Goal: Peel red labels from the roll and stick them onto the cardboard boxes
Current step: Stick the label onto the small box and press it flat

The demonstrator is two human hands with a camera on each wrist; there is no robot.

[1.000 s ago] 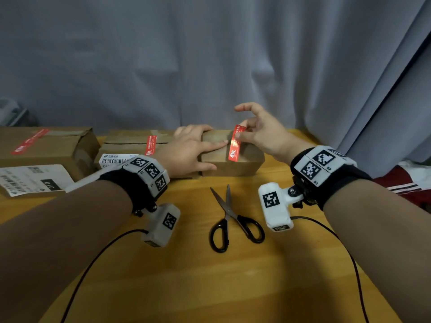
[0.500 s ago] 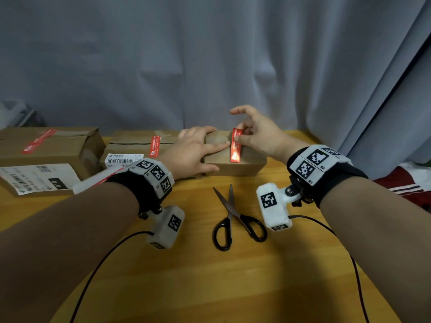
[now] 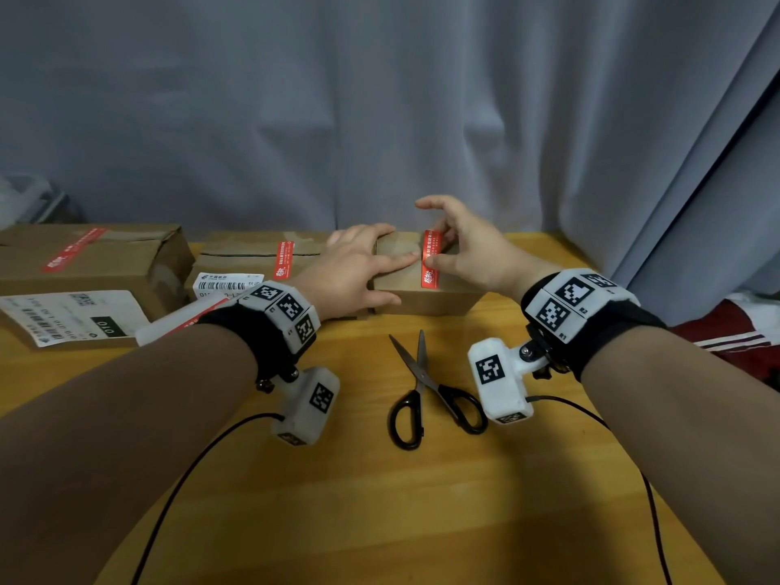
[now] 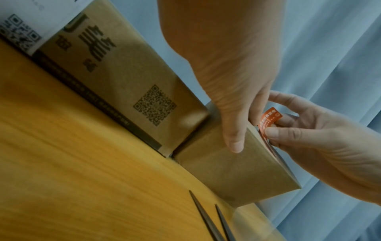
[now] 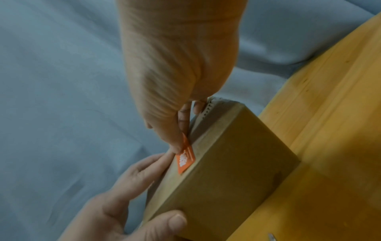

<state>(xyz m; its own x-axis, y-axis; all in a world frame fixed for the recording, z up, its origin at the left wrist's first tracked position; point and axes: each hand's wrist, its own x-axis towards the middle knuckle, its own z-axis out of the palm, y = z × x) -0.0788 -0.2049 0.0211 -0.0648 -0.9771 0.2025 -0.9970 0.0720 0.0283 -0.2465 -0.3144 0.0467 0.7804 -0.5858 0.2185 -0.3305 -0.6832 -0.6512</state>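
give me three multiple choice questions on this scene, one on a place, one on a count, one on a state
1. Where do the scissors lie?
A. on a box
B. on the table, in front of the small box
C. in the left hand

2. How many boxes bear a red label?
A. one
B. two
C. three

3. What is the right hand doing?
A. pinching the label on the small box
B. resting flat on the table
C. gripping the scissors

Answers:
1 B, they lie open on the table between the wrists.
2 C, each of the three boxes shows a red strip.
3 A, thumb and fingers pinch the label.

right hand (image 3: 468, 251) pinching red label (image 3: 430, 259), small box (image 3: 422, 295)
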